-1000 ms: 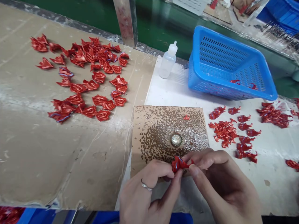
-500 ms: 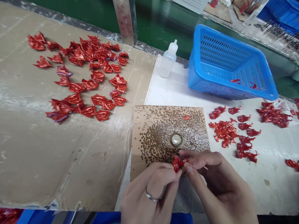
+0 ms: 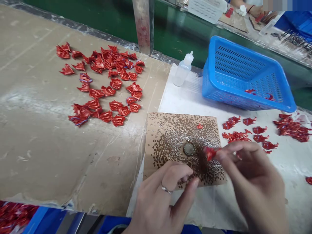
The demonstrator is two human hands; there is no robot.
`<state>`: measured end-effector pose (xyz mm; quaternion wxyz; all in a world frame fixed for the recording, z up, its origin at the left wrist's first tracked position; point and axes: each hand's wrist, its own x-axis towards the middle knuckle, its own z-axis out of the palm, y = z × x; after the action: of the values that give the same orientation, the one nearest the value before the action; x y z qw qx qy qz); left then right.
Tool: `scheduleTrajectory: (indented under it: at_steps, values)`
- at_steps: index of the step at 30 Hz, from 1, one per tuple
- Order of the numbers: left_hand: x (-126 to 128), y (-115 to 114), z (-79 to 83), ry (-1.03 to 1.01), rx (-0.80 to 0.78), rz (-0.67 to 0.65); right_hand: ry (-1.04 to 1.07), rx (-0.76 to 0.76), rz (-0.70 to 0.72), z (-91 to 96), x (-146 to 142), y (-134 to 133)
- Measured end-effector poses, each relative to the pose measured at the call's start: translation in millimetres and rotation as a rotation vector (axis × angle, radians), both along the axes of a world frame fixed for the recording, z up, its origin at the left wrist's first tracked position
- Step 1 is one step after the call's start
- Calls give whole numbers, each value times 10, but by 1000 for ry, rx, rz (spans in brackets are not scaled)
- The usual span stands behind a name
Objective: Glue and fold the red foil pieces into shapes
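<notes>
**Right hand [image 3: 253, 185] pinches a crumpled red foil piece [image 3: 210, 153] above a brown-speckled cardboard square [image 3: 168, 152]**

A long work surface spans the view, its left part topped by a scuffed tan cardboard sheet [image 3: 44, 156] and its right part by a white sheet [image 3: 290, 191]. Beyond its far edge runs a green conveyor belt [image 3: 180, 42], interrupted by a steel upright post [image 3: 143, 26]. Farther off, a co-worker's forearm [image 3: 253, 9] lies beside a white perforated plastic basket [image 3: 206, 9]. At the lower left, a blue bin rim [image 3: 36, 217] sits beside a heap of red foil pieces [image 3: 14, 216].

On the white sheet stand a bright blue perforated plastic basket [image 3: 246, 78], holding a few red scraps [image 3: 251, 91], and a translucent plastic dropper bottle [image 3: 183, 71]. Many crumpled red foil pieces [image 3: 104, 84] lie scattered across the tan cardboard, and smaller clusters of red foil [image 3: 236, 136] lie on the white sheet.

The brown-speckled cardboard square rests at the near edge of the white sheet, carrying a round metal-rimmed disc [image 3: 189, 149] and one tiny red scrap [image 3: 199, 126]. The right hand's thumb and fingers [image 3: 234, 148] clench the crumpled red foil piece just beside the disc. The ringed left hand [image 3: 165, 191] hovers over the square's near edge, its fingers [image 3: 177, 172] loosely curled, with nothing visible in them.
</notes>
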<state>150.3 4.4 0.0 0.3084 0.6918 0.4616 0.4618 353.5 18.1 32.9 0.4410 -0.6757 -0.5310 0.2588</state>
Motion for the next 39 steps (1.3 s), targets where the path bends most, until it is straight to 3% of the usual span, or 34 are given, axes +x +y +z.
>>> scheduleTrajectory:
  at_steps: [2,6,10,13,15,18,20,26,30,34,39]
  values:
    - [-112,10,1,45,16,60,-165,64,-122,-18,217,242]
    - [-320,19,16,124,22,177,-268,43,-160,-117,563,601]
    - [-422,26,6,185,20,263,-357,34,-197,-203,652,676]
    - [-542,86,-50,219,36,344,-447,23,-211,-161,682,596]
    - [-683,195,-97,273,87,382,-608,47,-141,-101,722,500]
    - [-927,444,-152,475,171,450,-840,116,144,-50,785,362]
    - [-1048,598,-170,608,178,483,-875,142,286,-73,802,314]
    - [-1147,708,-174,601,100,296,-861,183,277,-205,781,317]
    - [-1216,642,-173,560,224,277,-887,192,296,-195,833,256]
    - [-1289,528,-191,522,236,200,-907,217,320,-145,845,166]
    - [-1339,393,-265,554,290,238,-734,143,192,-69,788,-19]
